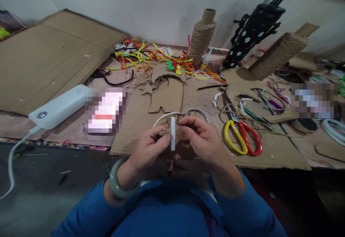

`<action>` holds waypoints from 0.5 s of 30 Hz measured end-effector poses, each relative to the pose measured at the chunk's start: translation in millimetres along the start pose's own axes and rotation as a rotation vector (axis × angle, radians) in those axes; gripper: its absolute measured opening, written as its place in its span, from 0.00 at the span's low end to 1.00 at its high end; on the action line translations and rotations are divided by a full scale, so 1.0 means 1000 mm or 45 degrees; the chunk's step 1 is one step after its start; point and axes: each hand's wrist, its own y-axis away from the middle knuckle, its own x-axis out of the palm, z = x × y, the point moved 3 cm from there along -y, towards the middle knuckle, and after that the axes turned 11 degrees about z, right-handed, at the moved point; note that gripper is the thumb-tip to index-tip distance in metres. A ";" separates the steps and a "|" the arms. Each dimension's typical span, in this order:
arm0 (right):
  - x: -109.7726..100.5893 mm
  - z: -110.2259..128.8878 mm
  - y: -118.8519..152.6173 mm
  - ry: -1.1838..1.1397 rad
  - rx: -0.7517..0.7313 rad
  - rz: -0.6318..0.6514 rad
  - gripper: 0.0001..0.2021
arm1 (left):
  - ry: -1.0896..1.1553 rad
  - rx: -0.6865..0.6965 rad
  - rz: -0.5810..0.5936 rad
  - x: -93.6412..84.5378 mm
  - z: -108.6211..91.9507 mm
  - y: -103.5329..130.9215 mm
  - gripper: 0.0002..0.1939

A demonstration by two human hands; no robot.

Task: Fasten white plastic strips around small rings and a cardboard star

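Note:
A short white strip (173,134) stands upright between my two hands, above the cardboard. My left hand (153,143) pinches it at its left edge, with a bit of brown twine by the fingertips. On the other side, my right hand (199,136) is closed, thumb and forefinger together close to the strip's upper part; what they hold is too small to make out. Just behind the hands lies a roll of white tape (198,110). Farther back are a cut cardboard piece (167,95), a twine-wrapped crescent (167,73) and a small twine star (147,89).
Scissors (244,138) with yellow and red handles lie right of my hands. A power bank (60,105) and a phone (106,111) are on the left. Twine spools (203,37) and colourful pipe cleaners (140,55) stand or lie along the back.

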 end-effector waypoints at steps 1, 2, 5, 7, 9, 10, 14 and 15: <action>0.000 0.000 0.000 0.033 -0.027 -0.004 0.06 | -0.012 -0.016 -0.014 0.000 0.000 0.000 0.11; -0.001 0.000 0.001 0.079 -0.061 -0.029 0.07 | -0.024 -0.023 -0.039 0.000 -0.001 -0.001 0.12; -0.006 0.002 0.008 0.316 -0.227 -0.258 0.07 | -0.017 -0.016 -0.124 -0.001 -0.001 -0.003 0.13; -0.005 0.005 0.015 0.506 -0.367 -0.393 0.05 | 0.050 0.004 -0.184 0.000 -0.003 -0.005 0.12; 0.000 0.008 0.018 0.645 -0.448 -0.378 0.02 | 0.132 0.013 -0.238 0.001 -0.005 -0.007 0.11; 0.004 0.008 0.018 0.689 -0.448 -0.324 0.02 | 0.166 0.014 -0.261 0.001 -0.006 -0.007 0.11; 0.014 0.003 0.013 0.732 -0.310 -0.110 0.03 | 0.227 0.035 -0.302 0.001 -0.008 -0.008 0.11; 0.015 0.002 0.012 0.704 -0.281 -0.081 0.04 | 0.224 0.043 -0.301 0.001 -0.008 -0.008 0.10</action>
